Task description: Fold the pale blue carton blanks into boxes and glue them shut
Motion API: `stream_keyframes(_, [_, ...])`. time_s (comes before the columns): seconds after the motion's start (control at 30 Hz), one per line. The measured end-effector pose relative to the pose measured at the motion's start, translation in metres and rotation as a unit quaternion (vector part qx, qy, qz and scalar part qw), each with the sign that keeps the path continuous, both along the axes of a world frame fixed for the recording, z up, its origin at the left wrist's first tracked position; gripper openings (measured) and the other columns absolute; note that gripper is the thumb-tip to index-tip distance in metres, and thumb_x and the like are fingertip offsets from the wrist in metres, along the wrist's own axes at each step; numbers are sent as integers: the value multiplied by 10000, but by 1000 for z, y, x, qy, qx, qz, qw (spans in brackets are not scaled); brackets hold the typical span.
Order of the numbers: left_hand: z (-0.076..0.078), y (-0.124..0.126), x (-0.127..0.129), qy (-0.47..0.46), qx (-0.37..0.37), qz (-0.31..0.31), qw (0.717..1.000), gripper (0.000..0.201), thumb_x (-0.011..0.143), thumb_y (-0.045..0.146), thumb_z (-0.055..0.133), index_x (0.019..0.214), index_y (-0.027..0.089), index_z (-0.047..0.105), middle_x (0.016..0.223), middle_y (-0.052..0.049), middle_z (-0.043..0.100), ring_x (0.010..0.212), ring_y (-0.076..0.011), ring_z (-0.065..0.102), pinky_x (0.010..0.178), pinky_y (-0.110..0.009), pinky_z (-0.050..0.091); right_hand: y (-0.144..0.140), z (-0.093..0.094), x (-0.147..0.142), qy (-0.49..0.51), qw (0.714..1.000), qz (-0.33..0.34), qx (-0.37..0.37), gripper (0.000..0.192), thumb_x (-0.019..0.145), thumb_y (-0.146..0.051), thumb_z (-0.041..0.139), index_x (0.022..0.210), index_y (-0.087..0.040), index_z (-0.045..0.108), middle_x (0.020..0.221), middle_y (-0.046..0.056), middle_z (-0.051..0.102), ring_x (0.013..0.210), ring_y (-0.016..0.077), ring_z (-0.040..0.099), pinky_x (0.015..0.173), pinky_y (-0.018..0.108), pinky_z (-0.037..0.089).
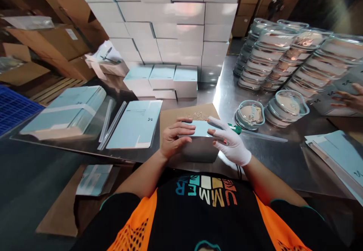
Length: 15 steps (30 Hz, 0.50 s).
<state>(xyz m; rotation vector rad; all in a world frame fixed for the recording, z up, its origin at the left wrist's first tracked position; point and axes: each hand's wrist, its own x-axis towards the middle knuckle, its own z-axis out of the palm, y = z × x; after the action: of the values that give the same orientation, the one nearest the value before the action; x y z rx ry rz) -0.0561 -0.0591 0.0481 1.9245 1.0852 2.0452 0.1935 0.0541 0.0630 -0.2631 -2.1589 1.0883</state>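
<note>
Wall of white boxes [170, 20] stacked up well ahead of the hands, three pale blue boxes [161, 77] lined up at its foot. Flat box blanks [136, 124] and a banded bundle [66, 111] off to the left. Rows of clear lidded dishes [286, 54] to the right, green-handled tool [235, 129] just beside. Blue crate [14, 109] far left.

We work at a steel counter [218, 88] that carries a cardboard sheet [170, 118], flat pale-blue box blanks [136, 124], assembled boxes [161, 77], stacked clear lidded dishes [283, 54] and a green-handled tool [235, 128].
</note>
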Motion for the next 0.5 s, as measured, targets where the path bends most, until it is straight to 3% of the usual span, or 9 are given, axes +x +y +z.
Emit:
stream_keyframes(0.07, [-5, 3, -2, -19, -25, 3, 1000, 323, 917, 571, 876, 1051, 279, 900, 1085, -116, 880, 1215, -350, 798, 1089, -577, 618, -8, -10, 0, -42, 997, -46, -54, 804, 840, -333, 885, 1594, -290, 612, 1696, 157, 562, 1562, 345, 565, 1260, 543, 522])
stream_keyframes(0.13, [-13, 6, -9, -67, -61, 26, 996, 587, 873, 720, 848, 1259, 279, 844, 1331, -155, 827, 1365, -374, 733, 1179, -587, 570, -13, -19, -3, -87, 985, -96, -117, 1026, 711, -306, 926, 1651, -241, 521, 1608, 184, 625, 1451, 353, 645, 1187, 520, 582])
stream_keyframes(0.2, [-22, 7, -26, -121, -97, 83, 984, 899, 823, 868, 781, 1500, 285, 686, 1577, -197, 682, 1501, -395, 634, 1243, -589, 520, -8, -21, -9, -103, 969, -129, -185, 988, 679, -305, 919, 1591, -213, 548, 1442, 166, 726, 1286, 327, 729, 1079, 480, 640])
stream_keyframes(0.27, [-29, 1, -56, -140, -147, 182, 962, 1029, 808, 923, 736, 1579, 261, 569, 1654, -228, 585, 1553, -416, 573, 1263, -603, 495, 13, -14, -19, -71, 947, -181, -254, 855, 668, -316, 929, 1454, -199, 615, 1229, 120, 796, 1079, 290, 778, 917, 421, 677])
stream_keyframes(0.33, [-33, -14, -94, -101, -232, 313, 915, 1016, 820, 881, 743, 1545, 193, 562, 1622, -267, 573, 1547, -457, 555, 1262, -652, 479, 52, 2, -31, -15, 917, -259, -304, 696, 675, -318, 935, 1295, -200, 641, 1018, 58, 797, 880, 240, 765, 758, 352, 658])
stream_keyframes(0.4, [-35, -36, -135, -7, -326, 425, 844, 1023, 782, 823, 779, 1485, 107, 581, 1564, -325, 586, 1541, -534, 524, 1268, -731, 429, 100, 20, -45, 30, 896, -316, -311, 518, 776, -343, 883, 1197, -209, 612, 913, 13, 750, 799, 190, 722, 688, 294, 616])
stream_keyframes(0.5, [-38, -72, -184, 105, -459, 485, 737, 1021, 726, 774, 805, 1402, 34, 608, 1437, -404, 633, 1480, -667, 519, 1194, -854, 396, 163, 38, -68, 57, 889, -341, -299, 377, 927, -398, 811, 1177, -203, 607, 911, 12, 719, 789, 161, 667, 646, 259, 574])
